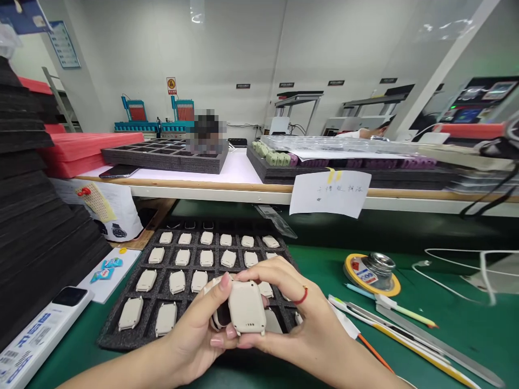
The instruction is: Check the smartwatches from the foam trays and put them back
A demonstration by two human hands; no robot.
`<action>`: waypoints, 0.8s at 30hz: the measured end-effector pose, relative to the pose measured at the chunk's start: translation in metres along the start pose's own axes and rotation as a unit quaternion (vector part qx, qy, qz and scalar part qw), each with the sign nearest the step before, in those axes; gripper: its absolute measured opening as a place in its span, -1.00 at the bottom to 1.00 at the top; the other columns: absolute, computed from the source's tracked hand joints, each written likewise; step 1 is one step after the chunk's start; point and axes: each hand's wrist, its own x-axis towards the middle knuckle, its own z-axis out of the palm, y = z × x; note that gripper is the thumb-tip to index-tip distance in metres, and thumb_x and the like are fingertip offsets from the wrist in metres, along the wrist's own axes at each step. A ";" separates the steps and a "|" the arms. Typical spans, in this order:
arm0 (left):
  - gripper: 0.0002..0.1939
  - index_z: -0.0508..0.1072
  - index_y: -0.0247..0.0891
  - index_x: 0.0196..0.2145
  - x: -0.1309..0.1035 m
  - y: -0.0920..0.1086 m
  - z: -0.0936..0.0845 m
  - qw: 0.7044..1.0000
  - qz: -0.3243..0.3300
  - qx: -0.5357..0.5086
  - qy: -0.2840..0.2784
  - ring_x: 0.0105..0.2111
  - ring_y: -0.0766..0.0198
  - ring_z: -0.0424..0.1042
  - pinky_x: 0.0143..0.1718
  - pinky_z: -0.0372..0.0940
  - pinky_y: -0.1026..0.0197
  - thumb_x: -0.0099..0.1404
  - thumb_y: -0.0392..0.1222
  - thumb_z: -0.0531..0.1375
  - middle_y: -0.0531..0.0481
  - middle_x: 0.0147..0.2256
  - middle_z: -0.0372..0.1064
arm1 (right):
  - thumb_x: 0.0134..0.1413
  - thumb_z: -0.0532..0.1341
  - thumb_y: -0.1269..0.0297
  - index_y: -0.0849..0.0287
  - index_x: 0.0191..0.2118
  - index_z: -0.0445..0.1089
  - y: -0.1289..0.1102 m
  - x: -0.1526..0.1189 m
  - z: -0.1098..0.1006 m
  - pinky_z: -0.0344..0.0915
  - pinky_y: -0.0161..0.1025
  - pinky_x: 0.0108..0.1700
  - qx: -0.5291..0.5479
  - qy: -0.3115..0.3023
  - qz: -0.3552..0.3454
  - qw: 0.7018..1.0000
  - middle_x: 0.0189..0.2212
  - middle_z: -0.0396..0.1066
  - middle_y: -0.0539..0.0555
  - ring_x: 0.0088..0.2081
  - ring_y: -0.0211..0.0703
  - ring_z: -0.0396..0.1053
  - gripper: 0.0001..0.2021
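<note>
Between my two hands, over the front of a black foam tray, are two pale watch cases. My right hand grips one pale watch case by its edges, its back with small metal contacts facing me. My left hand is closed round a second watch case with a dark face, just behind and left of the first; my left thumb lies near the first case's top corner. Rows of similar pale cases lie in the tray's compartments.
Black foam sheets are stacked at the left, beside a white box. Right of the tray lie a tape roll, pens, tweezers and a steel ruler. A shelf with trays crosses behind; a person sits beyond it.
</note>
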 end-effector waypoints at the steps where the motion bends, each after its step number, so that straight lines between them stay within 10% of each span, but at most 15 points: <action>1: -0.48 0.54 -0.43 -0.31 0.000 0.000 0.000 1.000 -0.009 0.001 -0.003 -0.67 0.58 0.09 -0.70 -0.12 0.50 0.04 0.16 0.38 0.00 -0.54 0.34 | -0.13 0.48 0.25 -0.01 0.03 0.31 0.000 0.000 0.001 0.38 -0.21 -0.15 0.000 0.001 -0.001 1.000 -0.14 0.47 0.05 -0.19 -0.10 0.40 -0.43; 16: -0.48 0.51 -0.40 -0.30 -0.001 0.000 -0.001 1.000 -0.024 -0.016 -0.001 -0.70 0.60 0.18 -0.75 -0.10 0.56 -0.02 0.13 0.43 -0.16 -0.41 0.51 | -0.09 0.43 0.43 -0.05 0.11 0.19 0.003 -0.002 0.004 0.37 -0.32 -0.15 0.024 -0.015 -0.018 0.999 -0.05 0.39 0.00 -0.08 -0.15 0.34 -0.35; 24: -0.64 0.47 -0.40 -0.32 0.007 -0.004 -0.008 0.995 0.023 -0.033 0.090 -0.62 0.57 0.24 -0.70 0.02 0.57 0.01 -0.17 0.47 0.05 -0.50 0.35 | -0.06 0.39 0.39 0.05 0.06 0.31 0.010 0.002 -0.003 0.34 -0.20 -0.07 -0.069 -0.022 0.007 0.997 -0.14 0.44 0.04 -0.12 -0.12 0.38 -0.48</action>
